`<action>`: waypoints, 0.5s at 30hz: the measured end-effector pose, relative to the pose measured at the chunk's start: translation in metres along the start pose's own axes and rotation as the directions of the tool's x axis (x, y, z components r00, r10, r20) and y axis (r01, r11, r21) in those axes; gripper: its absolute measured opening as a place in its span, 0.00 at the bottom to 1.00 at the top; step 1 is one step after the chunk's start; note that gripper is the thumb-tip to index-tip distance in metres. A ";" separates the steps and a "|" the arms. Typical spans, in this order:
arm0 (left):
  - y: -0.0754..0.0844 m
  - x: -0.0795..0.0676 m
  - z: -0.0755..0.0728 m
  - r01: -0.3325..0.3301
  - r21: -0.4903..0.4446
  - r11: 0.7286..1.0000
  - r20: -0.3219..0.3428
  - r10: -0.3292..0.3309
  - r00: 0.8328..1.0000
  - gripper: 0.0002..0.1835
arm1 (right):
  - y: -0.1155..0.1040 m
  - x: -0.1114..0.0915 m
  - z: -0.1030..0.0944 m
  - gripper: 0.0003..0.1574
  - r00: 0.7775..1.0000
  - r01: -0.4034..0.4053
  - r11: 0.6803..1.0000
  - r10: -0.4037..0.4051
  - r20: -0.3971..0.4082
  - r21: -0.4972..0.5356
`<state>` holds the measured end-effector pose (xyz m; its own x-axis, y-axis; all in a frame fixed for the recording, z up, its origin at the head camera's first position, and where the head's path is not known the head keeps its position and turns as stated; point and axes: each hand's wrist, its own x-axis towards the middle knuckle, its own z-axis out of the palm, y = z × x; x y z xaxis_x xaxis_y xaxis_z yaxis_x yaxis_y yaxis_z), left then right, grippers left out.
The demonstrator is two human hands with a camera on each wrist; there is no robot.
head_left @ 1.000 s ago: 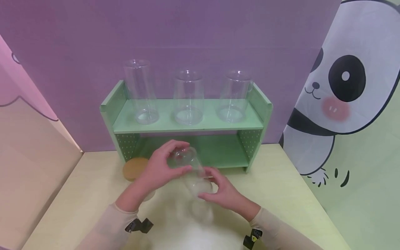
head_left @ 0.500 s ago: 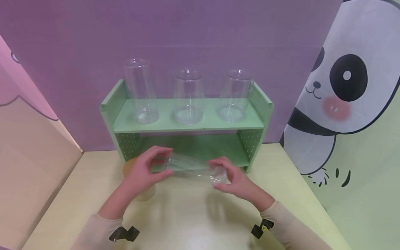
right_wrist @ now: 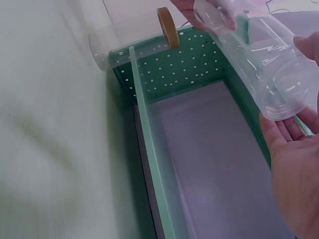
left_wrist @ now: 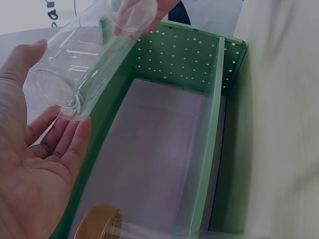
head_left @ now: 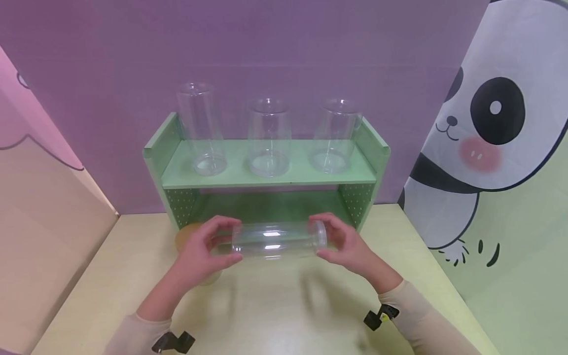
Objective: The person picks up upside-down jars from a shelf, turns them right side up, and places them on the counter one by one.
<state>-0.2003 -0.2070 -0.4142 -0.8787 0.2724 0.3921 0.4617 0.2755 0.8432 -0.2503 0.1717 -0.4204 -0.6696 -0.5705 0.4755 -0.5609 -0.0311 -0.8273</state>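
Note:
A clear cylindrical jar (head_left: 277, 239) lies sideways in the air between both hands, close in front of the green shelf. My left hand (head_left: 199, 252) holds its left end, thumb below and fingers above. At the opposite end, my right hand (head_left: 348, 246) grips the jar's rim in the same way. The left wrist view shows the see-through jar wall (left_wrist: 82, 55) with the left fingertips at its edge. Behind the left hand stands another clear jar with an orange-brown lid (head_left: 185, 234), partly hidden by that hand.
A green two-level shelf (head_left: 268, 185) stands at the back of the pale table (head_left: 275, 315). On its upper board are a tall clear container (head_left: 208, 162) and two shorter ones, a middle one (head_left: 269, 162) and a right one (head_left: 329, 160). A purple wall rises behind.
The held jar has turned from steeply slanted to level, left to right. My hands have moved apart to its two ends, the right one going right and up.

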 end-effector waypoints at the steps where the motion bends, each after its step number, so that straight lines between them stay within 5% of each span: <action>1: 0.000 0.000 0.001 0.010 -0.001 1.000 0.005 -0.010 1.000 0.38 | -0.002 0.000 0.000 0.42 1.000 -0.012 1.000 0.012 -0.013 0.005; 9: -0.001 -0.003 0.013 0.026 0.146 0.989 0.029 -0.030 0.999 0.36 | -0.014 0.005 0.000 0.39 0.975 -0.099 0.979 0.131 -0.179 0.179; 15: -0.008 -0.003 0.030 0.052 0.194 0.980 0.066 -0.066 0.996 0.38 | -0.025 0.017 0.002 0.39 0.954 -0.112 0.981 0.151 -0.259 0.160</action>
<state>-0.1975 -0.1822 -0.4332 -0.8972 0.3135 0.3110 0.4303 0.4628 0.7750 -0.2468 0.1609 -0.3919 -0.8496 -0.3364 0.4063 -0.3975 -0.0979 -0.9124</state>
